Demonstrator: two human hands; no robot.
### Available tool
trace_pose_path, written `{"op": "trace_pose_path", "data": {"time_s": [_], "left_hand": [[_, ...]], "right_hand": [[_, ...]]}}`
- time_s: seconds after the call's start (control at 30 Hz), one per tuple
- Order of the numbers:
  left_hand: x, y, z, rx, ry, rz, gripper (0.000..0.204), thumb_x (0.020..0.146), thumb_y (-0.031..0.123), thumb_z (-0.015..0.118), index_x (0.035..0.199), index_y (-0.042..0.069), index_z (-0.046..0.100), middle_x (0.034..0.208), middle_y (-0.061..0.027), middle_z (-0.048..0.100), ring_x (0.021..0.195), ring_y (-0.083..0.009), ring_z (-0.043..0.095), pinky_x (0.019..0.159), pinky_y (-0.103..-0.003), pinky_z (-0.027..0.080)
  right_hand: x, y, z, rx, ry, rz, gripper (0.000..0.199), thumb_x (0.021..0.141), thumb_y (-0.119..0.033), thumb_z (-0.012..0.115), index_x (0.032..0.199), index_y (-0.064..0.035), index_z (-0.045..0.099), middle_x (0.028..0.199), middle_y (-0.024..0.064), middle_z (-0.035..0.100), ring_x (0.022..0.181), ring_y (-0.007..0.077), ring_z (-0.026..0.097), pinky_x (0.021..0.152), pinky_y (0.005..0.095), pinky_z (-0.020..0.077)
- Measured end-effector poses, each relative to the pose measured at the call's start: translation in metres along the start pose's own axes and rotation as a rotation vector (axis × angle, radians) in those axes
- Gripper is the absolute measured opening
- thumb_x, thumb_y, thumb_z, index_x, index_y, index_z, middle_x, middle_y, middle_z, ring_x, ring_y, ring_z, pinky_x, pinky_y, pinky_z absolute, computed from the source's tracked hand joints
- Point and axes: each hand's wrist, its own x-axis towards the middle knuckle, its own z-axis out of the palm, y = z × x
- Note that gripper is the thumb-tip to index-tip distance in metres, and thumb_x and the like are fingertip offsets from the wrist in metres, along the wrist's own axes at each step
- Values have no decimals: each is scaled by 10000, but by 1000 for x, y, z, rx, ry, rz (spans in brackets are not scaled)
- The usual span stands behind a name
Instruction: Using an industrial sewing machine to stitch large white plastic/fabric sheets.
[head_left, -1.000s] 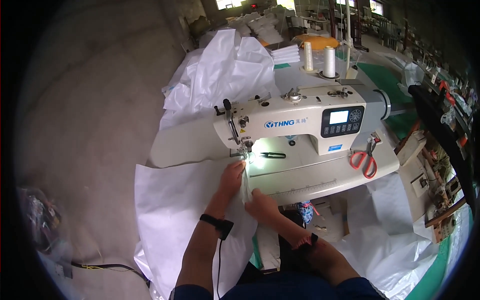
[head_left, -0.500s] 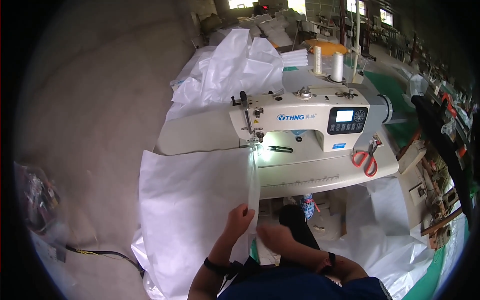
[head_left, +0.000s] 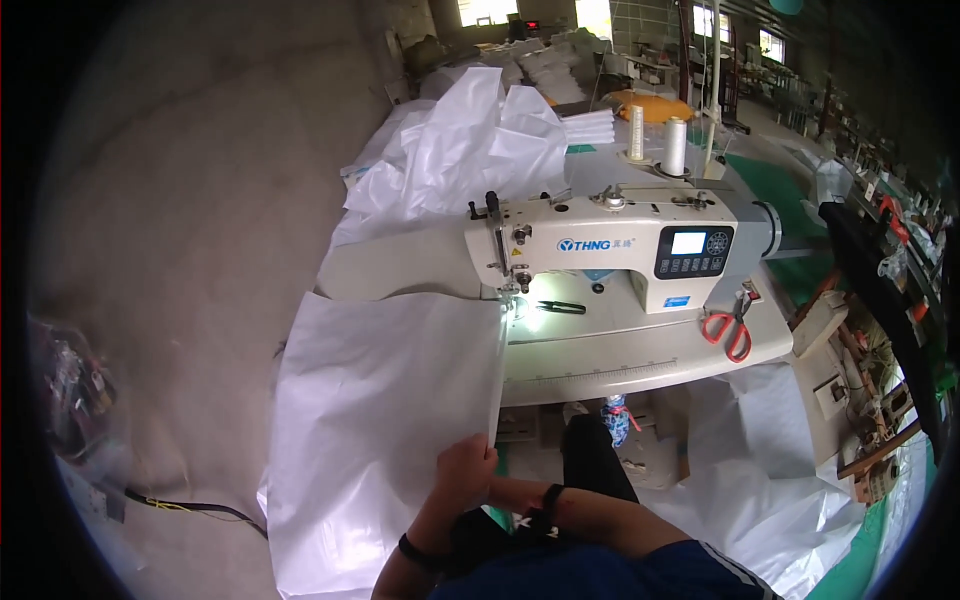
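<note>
A large white plastic-like sheet (head_left: pixel 380 390) hangs over the table's front edge, its upper right corner at the needle area of the white sewing machine (head_left: pixel 600 235). My left hand (head_left: pixel 462 474) is closed around the sheet's right edge, below the tabletop. Against it, from the right, comes my right hand (head_left: pixel 498 489), mostly hidden by the left one; its fingers do not show. A lamp lights the needle area. Beside it lie small black thread snips (head_left: pixel 562 307), and red-handled scissors (head_left: pixel 730 335) rest at the table's right end.
Crumpled white sheeting (head_left: pixel 470 150) is heaped behind the machine. Two thread cones (head_left: pixel 674 147) stand at the back. More white sheeting (head_left: pixel 760 480) lies at the lower right. A black cable (head_left: pixel 190 507) runs along the floor at left.
My right hand has moved left, up against my left hand. My left hand has shifted slightly down and left. The sheet's right edge, folded and loose before, now runs straighter.
</note>
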Motion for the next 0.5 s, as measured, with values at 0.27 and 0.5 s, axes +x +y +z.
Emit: {"op": "trace_pose_path", "data": {"time_s": [0.27,0.5], "left_hand": [[-8,9,1,-400,39,50,205,875,211,586,820,16,563,752,-229,602,735,-439,601,638,-482,474],[5,35,4,-384,-30,165,229,877,211,606,853,-15,584,681,-211,577,604,-369,579,587,-396,471]], "right_hand": [[-46,-38,-196,-606,267,467,212,878,-233,554,961,-46,609,785,174,679,762,370,690,710,461,549],[43,-45,-241,-635,492,551,277,868,-157,532,1062,40,554,790,175,696,763,318,707,650,428,553]]}}
